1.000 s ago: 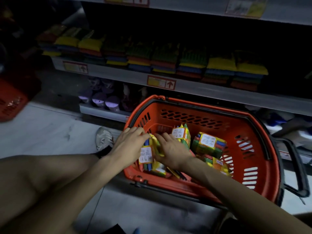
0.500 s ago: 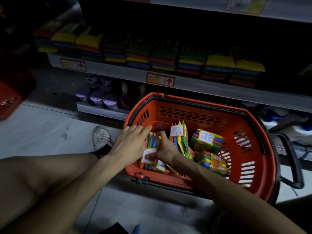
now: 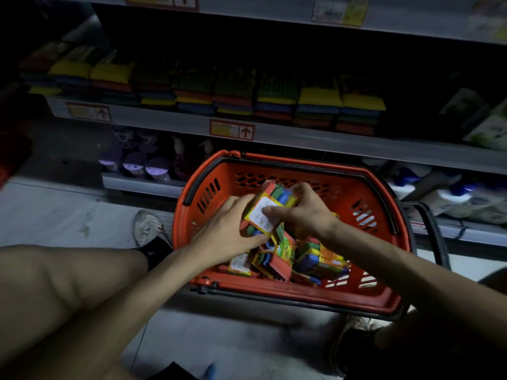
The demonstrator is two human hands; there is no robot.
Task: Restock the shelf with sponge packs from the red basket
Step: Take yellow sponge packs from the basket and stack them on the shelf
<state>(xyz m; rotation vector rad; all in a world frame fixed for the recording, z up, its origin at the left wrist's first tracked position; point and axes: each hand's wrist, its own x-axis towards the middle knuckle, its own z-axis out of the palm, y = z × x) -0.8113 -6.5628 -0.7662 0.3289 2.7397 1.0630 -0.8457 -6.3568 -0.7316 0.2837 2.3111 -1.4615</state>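
The red basket (image 3: 315,171) stands on the floor in front of the shelf (image 3: 301,138). Both hands hold a bunch of colourful sponge packs (image 3: 270,208) raised above the basket's middle. My left hand (image 3: 227,229) grips the bunch from the left and below. My right hand (image 3: 304,211) grips it from the right, thumb on a white label. Several more packs (image 3: 310,259) lie loose in the basket bottom. Rows of stacked sponge packs (image 3: 236,94) fill the shelf above the basket.
Purple-lidded containers (image 3: 137,165) stand on the lowest shelf at left, and blue-and-white bags (image 3: 452,193) lie at right. My bare knee (image 3: 55,283) and shoe (image 3: 149,229) sit left of the basket. The basket's black handle (image 3: 436,234) sticks out right.
Both hands have gathered packs from the basket's left corner and lifted the bunch up toward the basket's middle. The camera has tilted slightly down.
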